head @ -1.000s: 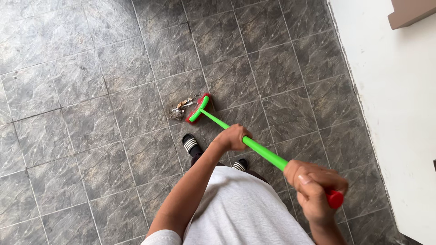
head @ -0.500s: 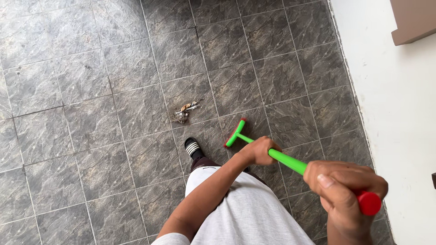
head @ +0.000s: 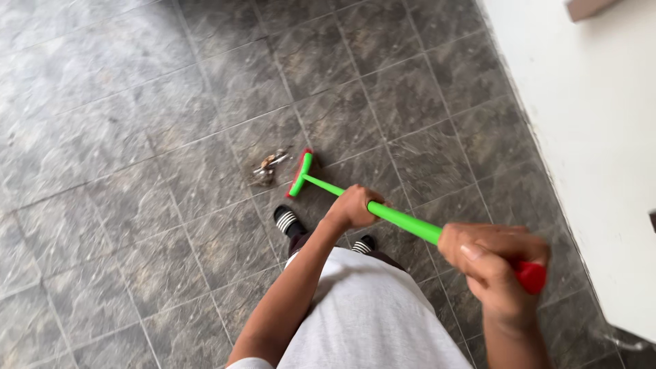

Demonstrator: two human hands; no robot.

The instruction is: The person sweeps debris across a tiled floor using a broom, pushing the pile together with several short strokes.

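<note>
- Nearest the camera, the right hand [head: 493, 263] is wrapped tight around the top of one long bright-green plastic broom handle [head: 403, 222], just below its red end cap [head: 531, 277].
- Further down the same handle, the left hand [head: 354, 205] is closed around the shaft, arm stretched out over a light grey shirt [head: 369, 314].
- Below the left hand stand two black slippers with white stripes [head: 288, 220], one partly hidden behind the arm.
- Beyond the left hand, the one green-and-red broom head [head: 300, 173] rests on the grey marbled tile floor [head: 137, 171], just beside a single small pile of brownish debris [head: 266, 167] that lies to its far left.
- Judged from this, the stroke in hand is pushing the litter into a heap; the next move calls for keeping the bristles flat on the tiles behind the pile and a short, even push so that nothing scatters.
- Away to the right of the right hand runs one white wall [head: 588, 137].
</note>
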